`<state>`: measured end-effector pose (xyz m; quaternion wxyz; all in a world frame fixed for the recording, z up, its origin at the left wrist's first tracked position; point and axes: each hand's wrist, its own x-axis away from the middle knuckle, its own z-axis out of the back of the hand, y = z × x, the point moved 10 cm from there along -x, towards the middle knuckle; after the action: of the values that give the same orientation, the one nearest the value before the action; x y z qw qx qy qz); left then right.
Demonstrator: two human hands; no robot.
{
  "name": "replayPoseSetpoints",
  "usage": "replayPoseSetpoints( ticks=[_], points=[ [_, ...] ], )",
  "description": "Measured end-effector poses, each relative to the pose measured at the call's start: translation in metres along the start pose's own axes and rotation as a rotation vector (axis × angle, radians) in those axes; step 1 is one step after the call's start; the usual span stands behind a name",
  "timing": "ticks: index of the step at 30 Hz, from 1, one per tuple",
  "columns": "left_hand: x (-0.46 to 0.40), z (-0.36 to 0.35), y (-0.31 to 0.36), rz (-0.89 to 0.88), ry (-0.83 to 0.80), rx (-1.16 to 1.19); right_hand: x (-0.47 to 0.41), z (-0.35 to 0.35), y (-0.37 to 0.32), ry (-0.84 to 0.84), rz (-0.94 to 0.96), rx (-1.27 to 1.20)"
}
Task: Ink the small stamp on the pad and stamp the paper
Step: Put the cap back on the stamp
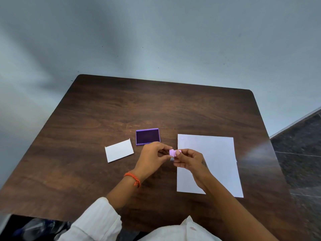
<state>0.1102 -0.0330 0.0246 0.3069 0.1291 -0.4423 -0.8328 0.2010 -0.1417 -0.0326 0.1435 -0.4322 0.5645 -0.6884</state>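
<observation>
A small pale purple stamp (173, 152) is held between both hands above the table, just left of the white paper (217, 153). My left hand (152, 156) pinches its left side and my right hand (188, 160) grips its right side with thumb on top. The open purple ink pad (147, 136) lies flat on the table just beyond my left hand, dark ink surface facing up. The paper has faint marks near its top left corner.
A small white card (119, 150) lies left of the ink pad. The dark wooden table (104, 110) backs against a pale wall; its right edge drops to a dark tiled floor (302, 153).
</observation>
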Motion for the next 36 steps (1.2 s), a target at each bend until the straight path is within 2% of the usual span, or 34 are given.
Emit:
replayPoseSetpoints(
  ticks=[17,25,30,36],
  points=[
    [-0.006,-0.004,-0.006,-0.021,0.007,-0.015,-0.007,0.001,0.004,0.028,-0.018,0.050],
    [-0.013,-0.012,-0.027,0.054,0.063,0.010,-0.017,-0.005,-0.031,0.162,0.264,0.421],
    [-0.024,-0.022,-0.042,0.090,0.058,-0.064,-0.033,-0.014,-0.031,0.215,0.267,0.661],
    [-0.029,-0.029,-0.055,0.084,0.035,-0.112,-0.037,-0.027,-0.025,0.152,0.288,0.739]
  ],
)
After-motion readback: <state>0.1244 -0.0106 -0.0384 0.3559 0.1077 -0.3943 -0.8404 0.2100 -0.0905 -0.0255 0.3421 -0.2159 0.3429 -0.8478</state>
